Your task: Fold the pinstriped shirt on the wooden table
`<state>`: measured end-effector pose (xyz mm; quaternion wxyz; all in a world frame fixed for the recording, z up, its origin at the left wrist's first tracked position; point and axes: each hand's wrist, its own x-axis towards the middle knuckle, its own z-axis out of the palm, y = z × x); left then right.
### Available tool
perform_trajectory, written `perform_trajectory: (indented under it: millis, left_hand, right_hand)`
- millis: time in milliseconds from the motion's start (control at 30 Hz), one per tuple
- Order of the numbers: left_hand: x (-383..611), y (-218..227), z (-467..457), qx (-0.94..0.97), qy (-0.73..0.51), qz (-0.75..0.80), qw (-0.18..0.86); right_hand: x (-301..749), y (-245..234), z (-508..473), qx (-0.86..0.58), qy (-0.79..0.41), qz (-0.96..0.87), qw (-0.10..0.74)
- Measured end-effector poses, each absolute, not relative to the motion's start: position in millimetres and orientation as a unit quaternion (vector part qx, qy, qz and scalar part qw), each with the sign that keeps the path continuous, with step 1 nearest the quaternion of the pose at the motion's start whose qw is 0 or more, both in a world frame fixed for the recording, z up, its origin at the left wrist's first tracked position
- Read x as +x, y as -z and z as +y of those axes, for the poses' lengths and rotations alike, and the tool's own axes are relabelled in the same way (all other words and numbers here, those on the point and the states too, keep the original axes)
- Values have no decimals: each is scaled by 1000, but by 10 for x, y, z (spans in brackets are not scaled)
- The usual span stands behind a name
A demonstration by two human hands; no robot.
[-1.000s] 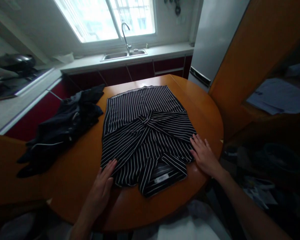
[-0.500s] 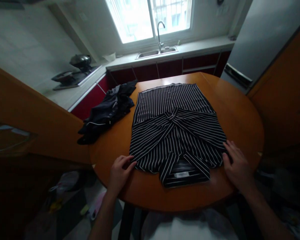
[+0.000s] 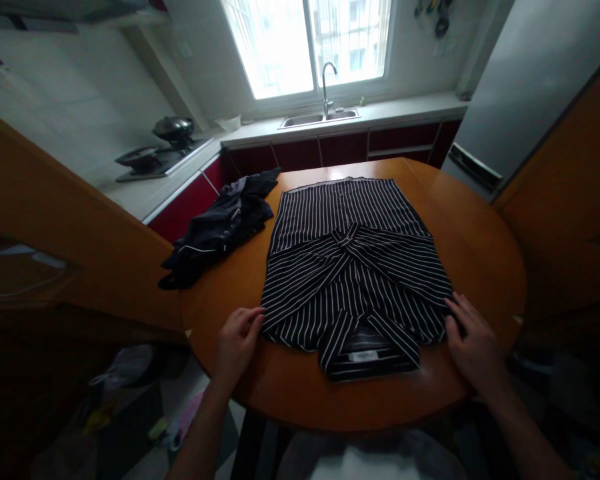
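A black shirt with white stripes [image 3: 353,267] lies flat on a round orange table [image 3: 470,227], sleeves crossed over its middle, collar and label toward me. My left hand [image 3: 236,339] pinches the shirt's near left edge with curled fingers. My right hand [image 3: 473,337] rests at the shirt's near right edge, fingers bent onto the fabric.
A crumpled dark garment [image 3: 220,223] lies on the table's left side. Behind the table runs a counter with a sink and tap [image 3: 325,110] under a window. A stove with pans [image 3: 163,143] stands at the left. A grey fridge [image 3: 525,87] is at the right. Clutter lies on the floor [image 3: 120,400].
The view has swung left and steadied. My left hand went from lying flat beside the shirt to pinching its near left edge. My right hand stayed at the right edge.
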<state>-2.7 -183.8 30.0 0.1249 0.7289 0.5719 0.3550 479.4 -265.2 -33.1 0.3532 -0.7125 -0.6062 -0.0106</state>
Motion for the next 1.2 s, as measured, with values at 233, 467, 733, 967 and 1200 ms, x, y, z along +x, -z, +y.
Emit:
perform_trajectory:
  millis: [233, 467, 733, 967, 1200]
  left_hand:
    - [377, -686, -1494, 762, -359, 525, 123]
    - [859, -733, -1557, 882, -186, 359, 243]
    - [918, -478, -2045, 928, -18, 235, 289]
    - [904, -317, -2186, 934, -63, 269, 225]
    - [829, -226, -2197, 917, -118, 279, 259]
  right_hand:
    - [4799, 334, -2662, -708, 10, -596, 378]
    - [4704, 215, -2748, -613, -57, -675, 405]
    - [4454, -47, -2908, -469, -223, -818, 247]
    - [4498, -29, -2857, -443, -201, -820, 301]
    - [4472, -70, -2802, -426, -172, -821, 339]
